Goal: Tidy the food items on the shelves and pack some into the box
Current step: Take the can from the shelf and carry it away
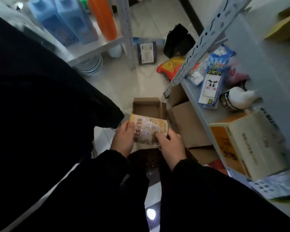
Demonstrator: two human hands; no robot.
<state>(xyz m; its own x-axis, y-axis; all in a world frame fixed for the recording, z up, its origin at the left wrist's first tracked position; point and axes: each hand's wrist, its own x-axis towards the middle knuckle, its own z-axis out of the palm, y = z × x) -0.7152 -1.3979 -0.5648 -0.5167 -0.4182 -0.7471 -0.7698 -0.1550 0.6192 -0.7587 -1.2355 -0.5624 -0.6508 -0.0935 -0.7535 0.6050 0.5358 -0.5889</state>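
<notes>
A yellow and white food packet with printed characters hangs in front of me, just above the near edge of an open brown cardboard box that lies on the floor. My left hand grips the packet's left side, thumb on its face. My right hand pinches its lower right corner. The box's visible inside holds nothing. On the grey shelf to my right lie a blue and white packet, a white bottle on its side and an orange and cream carton.
More cardboard boxes sit under the right shelf. A red and yellow bag, a black bag and a dark flat pack lie on the tiled floor. A left rack holds blue bottles, an orange bottle and stacked plates.
</notes>
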